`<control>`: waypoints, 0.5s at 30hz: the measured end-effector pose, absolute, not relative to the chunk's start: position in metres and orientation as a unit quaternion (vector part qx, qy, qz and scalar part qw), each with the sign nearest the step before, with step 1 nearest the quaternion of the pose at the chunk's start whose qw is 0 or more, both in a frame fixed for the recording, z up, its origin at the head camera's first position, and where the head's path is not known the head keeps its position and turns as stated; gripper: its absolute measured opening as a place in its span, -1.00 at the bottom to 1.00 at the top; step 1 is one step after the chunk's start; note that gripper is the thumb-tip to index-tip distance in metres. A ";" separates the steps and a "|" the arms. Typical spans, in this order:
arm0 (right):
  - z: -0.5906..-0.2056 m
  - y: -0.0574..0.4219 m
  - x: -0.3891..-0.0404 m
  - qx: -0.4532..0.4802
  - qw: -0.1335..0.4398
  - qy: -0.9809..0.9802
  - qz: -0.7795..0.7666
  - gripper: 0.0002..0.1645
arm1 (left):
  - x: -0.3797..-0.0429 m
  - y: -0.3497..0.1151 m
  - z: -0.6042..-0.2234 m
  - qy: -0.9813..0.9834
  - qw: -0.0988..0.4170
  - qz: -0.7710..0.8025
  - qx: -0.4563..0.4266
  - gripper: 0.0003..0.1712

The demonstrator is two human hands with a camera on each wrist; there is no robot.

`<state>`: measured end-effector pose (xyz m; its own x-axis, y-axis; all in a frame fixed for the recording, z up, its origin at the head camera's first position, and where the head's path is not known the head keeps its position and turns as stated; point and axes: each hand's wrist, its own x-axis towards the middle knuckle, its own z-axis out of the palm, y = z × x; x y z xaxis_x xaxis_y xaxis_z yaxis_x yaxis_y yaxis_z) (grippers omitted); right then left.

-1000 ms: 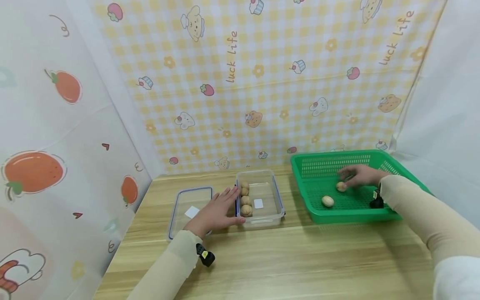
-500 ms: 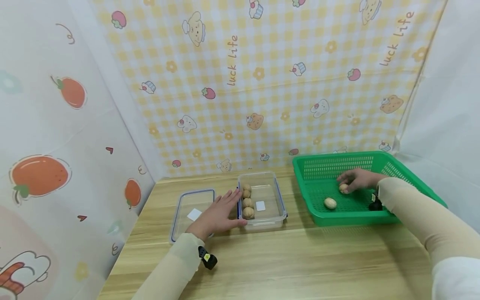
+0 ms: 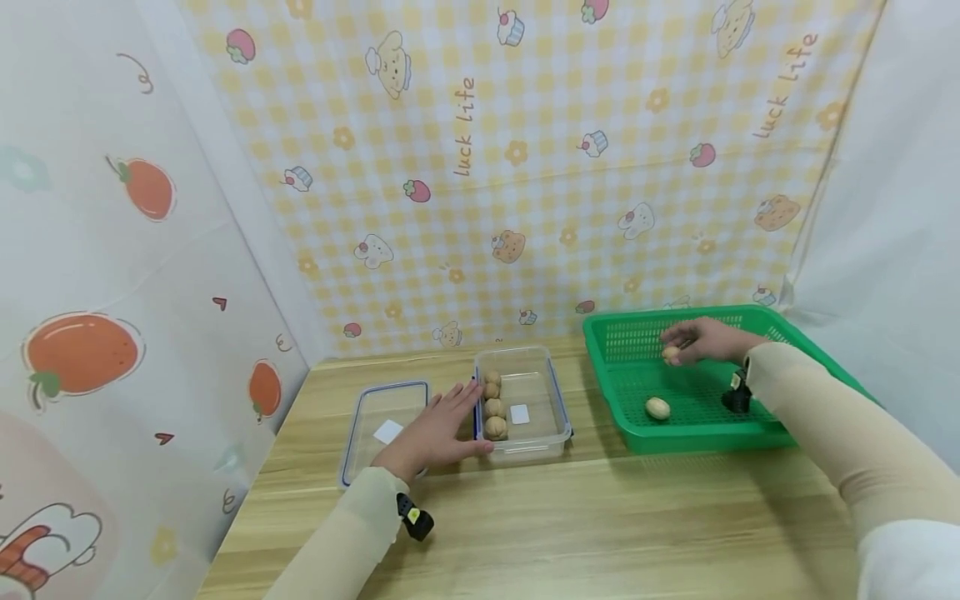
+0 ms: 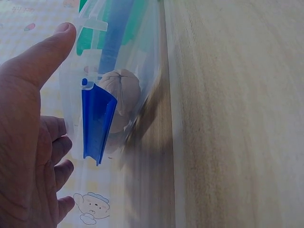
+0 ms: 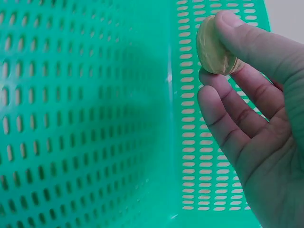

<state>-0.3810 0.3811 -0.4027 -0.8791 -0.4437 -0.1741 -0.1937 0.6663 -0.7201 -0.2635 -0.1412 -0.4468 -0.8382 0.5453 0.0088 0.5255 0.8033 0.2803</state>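
Observation:
My right hand [image 3: 708, 340] pinches a walnut [image 5: 214, 46] between thumb and fingers, raised over the floor of the green basket [image 3: 633, 440]. Another walnut [image 3: 657, 408] lies in that basket, toward its near left. On the left, my left hand [image 3: 441, 429] rests with fingers spread at the left side of a clear plastic box [image 3: 536, 379]. Inside the box, several walnuts [image 3: 496, 428] stand in a row along the left wall. The left wrist view shows a blue latch [image 4: 97, 123] hanging from the box side beside my fingers.
A clear lid with a blue seal [image 3: 360, 417] lies on the wooden table [image 3: 540, 525] left of the box, partly under my left hand. A yellow checked cloth [image 3: 555, 200] hangs behind, and a white sheet [image 3: 892, 217] hangs on the right.
My right hand has lifted the walnut off the basket floor and shifted slightly up and left with it. My left hand has stayed at the box.

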 end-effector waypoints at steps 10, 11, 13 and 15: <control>-0.378 0.357 -0.377 -0.185 0.143 0.897 -0.376 -0.21 | -0.263 -0.141 -0.448 0.948 0.041 0.139 0.283 0.19; -0.374 0.353 -0.376 -0.183 0.140 0.896 -0.380 -0.22 | -0.263 -0.141 -0.448 0.948 0.040 0.140 0.284 0.18; -0.367 0.345 -0.375 -0.184 0.133 0.894 -0.387 -0.23 | -0.263 -0.141 -0.447 0.947 0.040 0.140 0.285 0.18; -0.360 0.337 -0.373 -0.186 0.126 0.892 -0.392 -0.23 | -0.263 -0.141 -0.445 0.947 0.042 0.139 0.285 0.17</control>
<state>-0.3730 0.3369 -0.3602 -0.8992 -0.4304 -0.0788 -0.2330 0.6236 -0.7462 -0.2629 -0.1412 -0.4448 -0.8339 0.5519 -0.0001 0.5286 0.7988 0.2871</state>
